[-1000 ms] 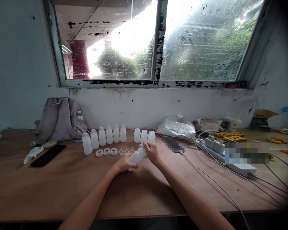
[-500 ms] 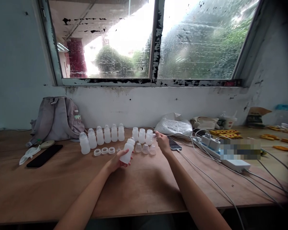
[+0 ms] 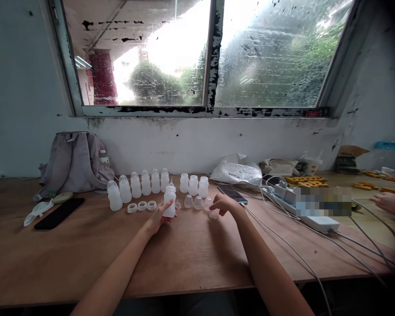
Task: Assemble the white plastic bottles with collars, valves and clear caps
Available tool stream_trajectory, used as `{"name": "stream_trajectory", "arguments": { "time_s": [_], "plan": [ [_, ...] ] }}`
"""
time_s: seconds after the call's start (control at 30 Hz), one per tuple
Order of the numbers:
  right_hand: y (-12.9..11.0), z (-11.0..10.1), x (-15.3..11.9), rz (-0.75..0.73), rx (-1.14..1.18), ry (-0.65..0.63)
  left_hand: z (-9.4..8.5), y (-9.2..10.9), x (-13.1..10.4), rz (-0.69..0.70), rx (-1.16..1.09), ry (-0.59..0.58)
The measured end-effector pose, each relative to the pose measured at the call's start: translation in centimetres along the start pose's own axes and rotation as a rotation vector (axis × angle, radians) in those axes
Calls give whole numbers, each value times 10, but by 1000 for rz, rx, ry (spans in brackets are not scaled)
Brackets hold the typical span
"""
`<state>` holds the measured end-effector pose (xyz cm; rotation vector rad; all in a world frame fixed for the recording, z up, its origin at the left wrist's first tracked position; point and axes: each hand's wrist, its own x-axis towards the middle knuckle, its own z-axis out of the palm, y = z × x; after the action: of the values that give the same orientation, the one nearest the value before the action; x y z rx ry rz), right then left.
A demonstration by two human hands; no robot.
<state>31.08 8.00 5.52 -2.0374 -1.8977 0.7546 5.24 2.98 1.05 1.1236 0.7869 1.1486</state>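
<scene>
My left hand (image 3: 160, 217) is wrapped around a frosted white baby bottle (image 3: 170, 202), held nearly upright with its nipple uncovered. My right hand (image 3: 228, 204) is pinched low over the table, its fingertips at a clear bottle cap (image 3: 213, 214) whose outline is faint and partly covered. Several clear caps (image 3: 198, 202) stand in a row just left of these fingers. Behind them are three open frosted bottles (image 3: 193, 185). Several capped bottles (image 3: 146, 182) line up at the back left, with three white collar rings (image 3: 142, 205) in front.
To the left are a grey backpack (image 3: 77, 160), a black phone (image 3: 59, 213) and a white crumpled wrapper (image 3: 37, 211). On the right lie another phone (image 3: 233, 194), a silver bag (image 3: 238, 169) and a power strip (image 3: 316, 221) with cables. Another person's hand (image 3: 391, 204) is at far right.
My right hand has come down and towards me from beside the open bottles to the clear caps. The bottle in my left hand has been tilted more upright and moved slightly left.
</scene>
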Motion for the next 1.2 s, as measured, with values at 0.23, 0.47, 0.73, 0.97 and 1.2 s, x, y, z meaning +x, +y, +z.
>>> {"name": "stream_trajectory", "arguments": {
  "time_s": [0.23, 0.47, 0.73, 0.97, 1.2],
  "plan": [
    [2, 8, 3, -92, 109, 58, 3, 1, -1, -3, 37, 19],
    [2, 11, 3, -92, 244, 87, 3, 1, -1, -3, 68, 32],
    [3, 10, 1, -125, 207, -21, 4, 0, -1, 4, 95, 31],
    [-14, 31, 1, -238, 162, 65, 5, 0, -2, 6, 119, 32],
    [-4, 21, -2, -192, 145, 120, 6, 0, -1, 40, 243, 71]
  ]
}}
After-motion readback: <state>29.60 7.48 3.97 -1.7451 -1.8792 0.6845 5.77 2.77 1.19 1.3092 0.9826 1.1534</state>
